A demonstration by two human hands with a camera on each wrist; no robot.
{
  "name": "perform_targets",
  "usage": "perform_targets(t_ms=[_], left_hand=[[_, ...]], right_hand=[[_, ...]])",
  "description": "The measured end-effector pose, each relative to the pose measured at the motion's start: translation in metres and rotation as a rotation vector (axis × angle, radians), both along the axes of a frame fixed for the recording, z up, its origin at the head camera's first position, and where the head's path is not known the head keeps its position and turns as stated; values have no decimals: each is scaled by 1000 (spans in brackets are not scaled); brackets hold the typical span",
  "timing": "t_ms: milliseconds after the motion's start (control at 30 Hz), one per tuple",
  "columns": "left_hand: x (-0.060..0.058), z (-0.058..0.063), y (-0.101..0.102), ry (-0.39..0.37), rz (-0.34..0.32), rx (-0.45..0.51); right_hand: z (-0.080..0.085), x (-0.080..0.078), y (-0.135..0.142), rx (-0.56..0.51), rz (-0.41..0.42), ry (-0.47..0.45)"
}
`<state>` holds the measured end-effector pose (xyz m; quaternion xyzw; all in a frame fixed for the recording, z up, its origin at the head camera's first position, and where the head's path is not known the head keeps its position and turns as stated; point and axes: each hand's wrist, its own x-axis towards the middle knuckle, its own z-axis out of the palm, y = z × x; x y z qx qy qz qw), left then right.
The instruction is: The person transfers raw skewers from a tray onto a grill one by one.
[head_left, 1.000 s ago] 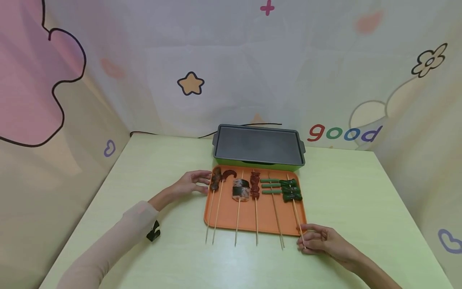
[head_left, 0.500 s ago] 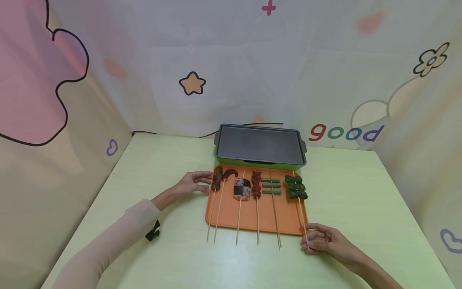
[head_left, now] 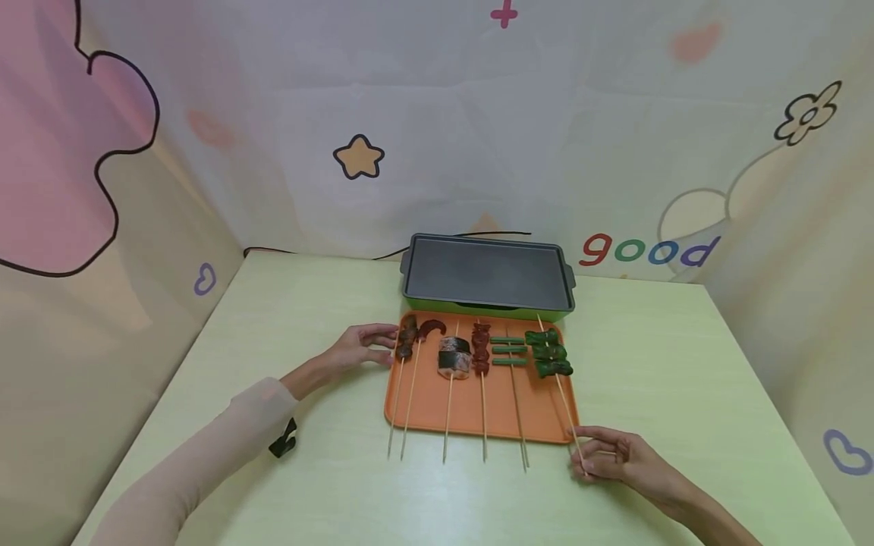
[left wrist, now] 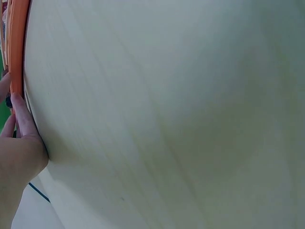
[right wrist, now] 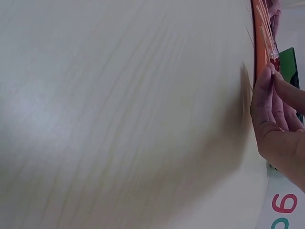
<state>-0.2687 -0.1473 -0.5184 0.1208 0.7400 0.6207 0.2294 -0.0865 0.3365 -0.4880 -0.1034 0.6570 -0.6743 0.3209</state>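
In the head view an orange tray [head_left: 423, 409] lies with several food skewers across it. My left hand [head_left: 350, 350] touches its left rim with fingers nearly straight, beside a brown-lump skewer [head_left: 406, 341]. At the right end my right hand [head_left: 617, 462] pinches the bare stick of a green vegetable skewer [head_left: 551, 355], whose food end is over the tray's right side. Between them lie a curved dark-red skewer [head_left: 430, 327], a black-and-white banded skewer [head_left: 454, 358], a red meat skewer [head_left: 481, 349] and a green-stalk skewer [head_left: 509, 351].
A dark grey griddle [head_left: 488, 269] with a green base stands right behind the tray. A black bow-like thing [head_left: 284, 440] is beside the left sleeve. Patterned cloth [head_left: 437, 136] hangs behind and on both sides of the pale table [head_left: 328, 485].
The green vegetable skewer has come off the green stalks toward the right, then its food end has swung slightly back left. My left hand stays at the tray's rim.
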Motion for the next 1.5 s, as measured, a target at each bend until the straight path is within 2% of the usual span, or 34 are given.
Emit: perform_targets(t_ms=[133,433,600,800,1133,1500], left_hand=[[1,0,-2,-2,3,5],[1,0,-1,-7,11,10],[0,0,0,0,8,8],[-1,1,-1,12,-4,11],[-2,0,-3,0,3,21],[2,0,-3,1,-3,11]], right_hand=[[1,-1,-2,6,34,69],[11,-11,-13,43,52,198],[12,-17,-23,45,3,269],[15,-31,-36,76,-78,326],[28,-57,-50,116,-181,305],[41,-81,-42,235,-244,265]])
